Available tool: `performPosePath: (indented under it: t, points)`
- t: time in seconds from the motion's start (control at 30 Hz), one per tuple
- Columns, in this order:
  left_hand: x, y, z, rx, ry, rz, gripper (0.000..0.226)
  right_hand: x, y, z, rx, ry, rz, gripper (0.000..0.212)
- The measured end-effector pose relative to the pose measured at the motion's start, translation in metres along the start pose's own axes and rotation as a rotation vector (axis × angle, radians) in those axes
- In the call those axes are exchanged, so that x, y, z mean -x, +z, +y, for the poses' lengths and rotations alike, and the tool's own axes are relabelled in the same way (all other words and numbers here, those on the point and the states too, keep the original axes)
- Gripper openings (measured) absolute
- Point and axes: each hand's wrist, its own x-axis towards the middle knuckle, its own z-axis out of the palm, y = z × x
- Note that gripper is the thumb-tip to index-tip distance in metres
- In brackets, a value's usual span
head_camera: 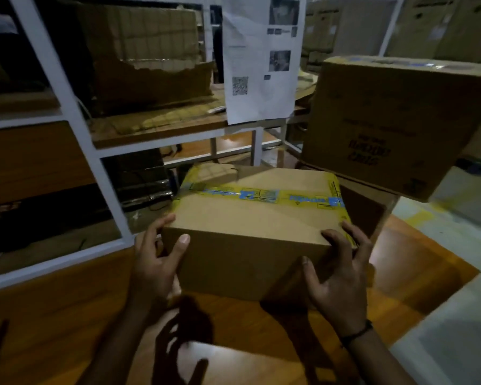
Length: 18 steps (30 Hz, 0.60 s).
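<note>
A brown cardboard box (250, 218) sealed with yellow and blue printed tape sits in the middle of the head view, over a glossy orange wooden tabletop (233, 329). My left hand (156, 262) grips its near left corner, with the thumb on the front face and the fingers along the left side. My right hand (336, 276) grips the near right corner, thumb on the front face and fingers curled over the top edge. Whether the box rests on the table or is lifted off it, I cannot tell.
A larger printed carton (386, 120) stands at the right behind the box, on another carton. A white metal rack (67, 107) with torn cardboard fills the left and back. A printed paper sheet (261, 59) hangs from the rack. Pale floor lies at the right.
</note>
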Motion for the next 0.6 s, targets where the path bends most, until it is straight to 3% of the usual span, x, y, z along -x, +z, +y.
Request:
performPosePath:
  t: [0.17,0.3,0.47,0.6]
  points:
    - [0.046,-0.019,0.012,-0.070,-0.058,0.151,0.071,-0.009,0.007,0.000,-0.147,-0.080,-0.101,0.059]
    - [0.084,-0.029,0.027,-0.058,-0.116,0.264,0.054,-0.009,0.016,-0.005,-0.248,-0.129,-0.184,0.060]
    - [0.133,-0.044,0.034,-0.168,-0.163,0.426,0.072,-0.005,0.023,-0.013,-0.368,-0.197,-0.262,0.058]
    - [0.171,-0.048,0.039,-0.187,-0.149,0.539,0.064,0.004,0.026,-0.020,-0.426,-0.290,-0.290,0.056]
